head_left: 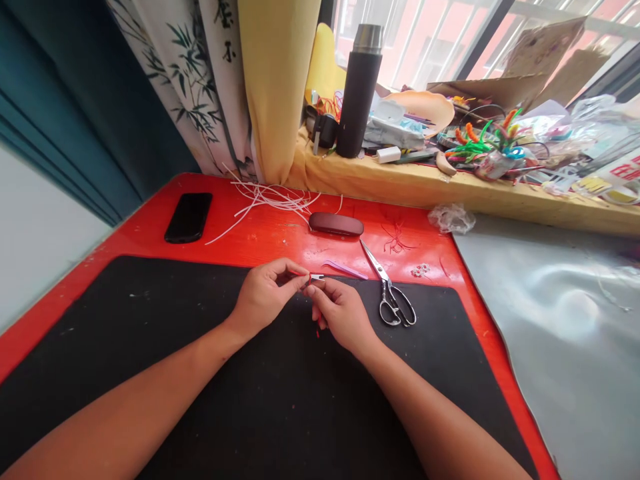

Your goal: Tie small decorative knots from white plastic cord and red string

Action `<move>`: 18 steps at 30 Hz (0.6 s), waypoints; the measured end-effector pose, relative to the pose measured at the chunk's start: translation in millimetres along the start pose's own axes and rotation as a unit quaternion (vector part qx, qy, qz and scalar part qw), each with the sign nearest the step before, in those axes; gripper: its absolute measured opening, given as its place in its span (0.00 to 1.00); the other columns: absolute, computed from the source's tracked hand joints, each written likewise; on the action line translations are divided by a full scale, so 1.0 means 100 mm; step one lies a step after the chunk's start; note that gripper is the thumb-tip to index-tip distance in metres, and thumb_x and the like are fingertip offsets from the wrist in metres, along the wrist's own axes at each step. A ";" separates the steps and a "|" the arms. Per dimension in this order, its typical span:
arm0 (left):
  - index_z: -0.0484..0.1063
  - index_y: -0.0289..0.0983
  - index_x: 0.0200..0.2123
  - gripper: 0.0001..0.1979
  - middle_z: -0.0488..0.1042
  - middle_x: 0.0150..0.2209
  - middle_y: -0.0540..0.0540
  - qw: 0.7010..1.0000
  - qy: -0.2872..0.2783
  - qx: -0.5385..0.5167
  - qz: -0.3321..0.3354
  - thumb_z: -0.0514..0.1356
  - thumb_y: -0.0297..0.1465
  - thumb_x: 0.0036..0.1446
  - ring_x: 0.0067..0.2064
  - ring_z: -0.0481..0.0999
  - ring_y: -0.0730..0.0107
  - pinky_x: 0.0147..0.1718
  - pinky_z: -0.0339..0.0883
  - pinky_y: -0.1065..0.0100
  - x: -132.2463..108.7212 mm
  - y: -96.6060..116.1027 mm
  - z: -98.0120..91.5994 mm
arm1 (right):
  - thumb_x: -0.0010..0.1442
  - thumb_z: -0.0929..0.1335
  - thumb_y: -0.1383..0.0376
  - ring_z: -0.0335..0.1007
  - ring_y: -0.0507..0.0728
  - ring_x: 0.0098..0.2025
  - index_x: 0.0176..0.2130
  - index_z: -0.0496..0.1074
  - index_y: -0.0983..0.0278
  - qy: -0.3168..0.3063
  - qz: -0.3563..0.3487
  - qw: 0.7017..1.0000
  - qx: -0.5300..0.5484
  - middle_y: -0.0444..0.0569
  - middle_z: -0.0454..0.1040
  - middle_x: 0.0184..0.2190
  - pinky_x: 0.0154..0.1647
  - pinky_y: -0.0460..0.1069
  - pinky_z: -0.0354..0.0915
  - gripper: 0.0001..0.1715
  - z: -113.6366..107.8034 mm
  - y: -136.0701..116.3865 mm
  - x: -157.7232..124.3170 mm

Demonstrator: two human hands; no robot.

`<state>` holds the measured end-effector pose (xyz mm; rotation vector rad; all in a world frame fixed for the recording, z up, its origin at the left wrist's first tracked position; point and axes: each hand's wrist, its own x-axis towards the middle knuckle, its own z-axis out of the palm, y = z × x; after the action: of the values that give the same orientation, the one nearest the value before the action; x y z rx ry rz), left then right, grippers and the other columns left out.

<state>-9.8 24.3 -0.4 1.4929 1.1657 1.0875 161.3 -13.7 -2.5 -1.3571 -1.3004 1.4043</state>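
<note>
Above the black mat (165, 373), my two hands meet at the fingertips. My left hand (265, 290) is closed in a pinch on a thin red cord (311, 280). A small whitish, flat-looking piece (317, 276) sticks out at the fingertips; its kind is too small to tell. My right hand (343, 310) pinches the same cord, and a red end dangles below its fingers. Black-handled scissors (383, 270) lie to the right of that hand, blades pointing away. Just beyond the fingers rests a thin purple tool (345, 269), perhaps tweezers.
On the red table (240, 243) lie a black phone (189, 217), white cords (270, 199), a maroon case (336, 224), red thread scraps (397, 239) and small beads (421, 271). A grey sheet (550, 320) covers the right side. A dark thermos (359, 100) stands on the cluttered sill.
</note>
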 end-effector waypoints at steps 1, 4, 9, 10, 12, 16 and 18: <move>0.80 0.38 0.33 0.08 0.84 0.31 0.47 1.000 -0.002 -0.016 -0.010 0.70 0.37 0.55 0.33 0.84 0.63 0.35 0.79 0.66 0.01 0.00 0.00 | 0.65 0.68 0.51 0.61 0.49 0.17 0.36 0.75 0.63 -0.001 -0.001 1.000 -0.005 0.39 0.69 0.19 0.19 0.44 0.57 0.18 0.00 0.01 -0.01; 0.79 0.38 0.32 0.09 0.82 0.28 0.47 0.998 -0.011 -0.048 -0.024 0.71 0.37 0.54 0.30 0.82 0.65 0.33 0.78 0.67 0.04 -0.01 0.01 | 0.66 0.68 0.51 0.60 0.49 0.17 0.36 0.76 0.62 -0.003 -0.011 1.000 -0.023 0.39 0.67 0.18 0.19 0.45 0.56 0.18 -0.01 0.03 -0.02; 0.79 0.38 0.31 0.09 0.81 0.27 0.48 0.998 -0.023 -0.054 -0.031 0.70 0.37 0.54 0.29 0.81 0.66 0.33 0.78 0.66 0.05 -0.02 0.01 | 0.68 0.68 0.53 0.58 0.50 0.18 0.36 0.78 0.62 -0.002 -0.033 0.998 -0.054 0.39 0.66 0.19 0.20 0.46 0.55 0.17 -0.02 0.08 -0.02; 0.79 0.38 0.31 0.09 0.81 0.27 0.48 0.998 -0.020 -0.049 -0.031 0.70 0.37 0.54 0.29 0.81 0.66 0.33 0.77 0.67 0.04 -0.03 0.01 | 0.68 0.68 0.54 0.58 0.50 0.18 0.36 0.78 0.62 -0.004 -0.032 0.998 -0.058 0.39 0.66 0.19 0.20 0.46 0.55 0.16 -0.02 0.09 -0.02; 0.80 0.38 0.32 0.08 0.83 0.29 0.48 0.999 -0.010 -0.025 -0.025 0.70 0.36 0.54 0.31 0.82 0.65 0.33 0.77 0.67 0.02 -0.03 0.03 | 0.68 0.68 0.54 0.59 0.50 0.17 0.37 0.79 0.61 -0.008 -0.033 0.997 -0.068 0.39 0.66 0.18 0.20 0.46 0.56 0.15 -0.01 0.11 -0.02; 0.82 0.39 0.33 0.06 0.85 0.33 0.47 0.999 0.001 0.038 0.000 0.69 0.35 0.55 0.34 0.84 0.64 0.36 0.76 0.67 -0.01 -0.04 0.04 | 0.68 0.68 0.55 0.59 0.51 0.18 0.36 0.78 0.61 -0.009 -0.040 0.996 -0.080 0.39 0.65 0.19 0.21 0.46 0.56 0.15 -0.01 0.13 -0.02; 0.82 0.39 0.33 0.06 0.85 0.32 0.47 0.999 0.001 0.036 0.003 0.69 0.36 0.55 0.34 0.84 0.64 0.36 0.76 0.67 0.00 -0.03 0.05 | 0.68 0.68 0.55 0.59 0.51 0.19 0.36 0.77 0.61 0.000 -0.047 0.995 -0.089 0.39 0.65 0.19 0.22 0.46 0.56 0.14 -0.01 0.13 -0.03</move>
<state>-5.7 23.6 -4.5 1.5508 1.2148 1.0613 164.3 -18.9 -14.6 -1.3932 -1.4991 1.2484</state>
